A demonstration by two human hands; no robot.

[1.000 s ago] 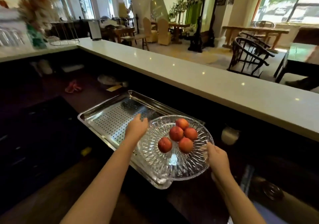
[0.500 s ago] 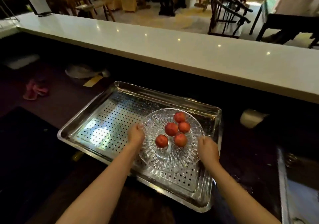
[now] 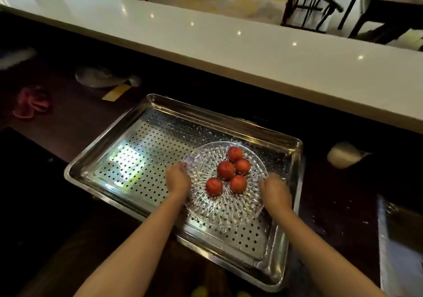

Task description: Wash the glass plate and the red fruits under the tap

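Two bare forearms reach in from 6 o'clock. The left hand curls its fingers over the 9 o'clock rim of the glass plate. The right hand, somewhat blurred, bends its fingers down over the 3 o'clock rim. Both hands grip the plate. The cut-glass plate sits over the right half of a perforated steel tray; I cannot tell whether it rests on the tray. Five red fruits cluster towards the plate's 12 o'clock side, touching one another. The tray lies on a dark worktop. Beyond, at 12 o'clock, runs a white counter, with dark wooden chairs behind it.
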